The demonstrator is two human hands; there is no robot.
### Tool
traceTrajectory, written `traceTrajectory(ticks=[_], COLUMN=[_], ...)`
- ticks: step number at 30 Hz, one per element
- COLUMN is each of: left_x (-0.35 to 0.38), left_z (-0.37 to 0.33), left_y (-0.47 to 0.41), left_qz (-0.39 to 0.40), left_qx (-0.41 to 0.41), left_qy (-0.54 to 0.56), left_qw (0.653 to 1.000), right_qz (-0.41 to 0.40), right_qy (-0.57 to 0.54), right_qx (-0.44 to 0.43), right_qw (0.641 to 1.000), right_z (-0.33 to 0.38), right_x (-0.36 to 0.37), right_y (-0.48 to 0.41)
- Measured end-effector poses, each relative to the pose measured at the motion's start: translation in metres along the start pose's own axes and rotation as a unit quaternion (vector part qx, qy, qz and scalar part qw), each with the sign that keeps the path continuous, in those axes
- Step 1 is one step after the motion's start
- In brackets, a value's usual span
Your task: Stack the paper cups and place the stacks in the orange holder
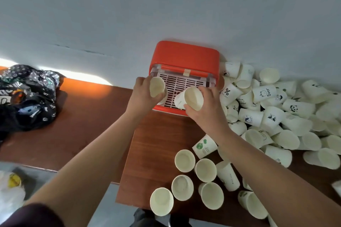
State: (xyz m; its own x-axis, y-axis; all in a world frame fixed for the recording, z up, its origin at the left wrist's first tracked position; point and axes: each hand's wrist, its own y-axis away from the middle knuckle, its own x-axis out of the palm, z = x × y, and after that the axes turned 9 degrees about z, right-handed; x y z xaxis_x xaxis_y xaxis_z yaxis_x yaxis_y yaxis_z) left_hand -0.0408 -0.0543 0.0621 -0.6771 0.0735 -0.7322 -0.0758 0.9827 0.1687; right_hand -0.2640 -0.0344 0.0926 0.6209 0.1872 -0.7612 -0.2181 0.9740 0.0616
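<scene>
One dark patterned bag (27, 96) is parked at the far left of the table (88, 125), off the work area. One cup (156, 86) is gripped by the left hand (143, 94), over the white slatted tray of the orange holder (184, 55), which is backed against the wall. A second cup (190, 98) is gripped likewise by the right hand (208, 110), probably for loading both together. Nested stack or single: cannot be told. Four loose cups (185, 160) are stood mouth-up nearer, likely staged for nesting. The heap (276, 112) at right is uncountable.
</scene>
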Motion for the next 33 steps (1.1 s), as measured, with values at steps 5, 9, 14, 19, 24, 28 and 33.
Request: traceTrajectory(ticks=[5,9,14,19,24,28,33], left_x=[0.016,0.018,-0.007,-0.030,-0.030,-0.015,0.000], left_z=[0.018,0.030,0.033,0.039,0.033,0.042,0.047], left_y=[-0.020,-0.024,-0.009,-0.002,-0.005,-0.012,-0.021], left_qz=[0.078,0.129,0.121,0.046,0.089,0.156,0.132], left_qx=[-0.024,-0.032,-0.015,-0.033,-0.014,0.007,0.023], left_qy=[-0.087,-0.071,-0.032,0.106,0.205,0.187,0.127], left_qw=[0.993,0.989,0.992,0.993,0.975,0.970,0.983], right_qz=[-0.007,-0.006,-0.024,-0.039,-0.003,0.069,0.128], right_qy=[-0.019,-0.042,-0.072,-0.021,0.079,0.082,0.080], right_qx=[0.026,0.039,-0.006,-0.061,-0.077,-0.043,-0.004], right_qw=[0.999,0.998,0.997,0.997,0.994,0.993,0.989], right_z=[0.008,0.021,0.044,0.054,0.046,0.031,0.016], right_x=[0.013,0.026,0.041,0.063,0.084,0.090,0.090], right_y=[-0.010,-0.021,-0.037,-0.053,-0.063,-0.070,-0.078])
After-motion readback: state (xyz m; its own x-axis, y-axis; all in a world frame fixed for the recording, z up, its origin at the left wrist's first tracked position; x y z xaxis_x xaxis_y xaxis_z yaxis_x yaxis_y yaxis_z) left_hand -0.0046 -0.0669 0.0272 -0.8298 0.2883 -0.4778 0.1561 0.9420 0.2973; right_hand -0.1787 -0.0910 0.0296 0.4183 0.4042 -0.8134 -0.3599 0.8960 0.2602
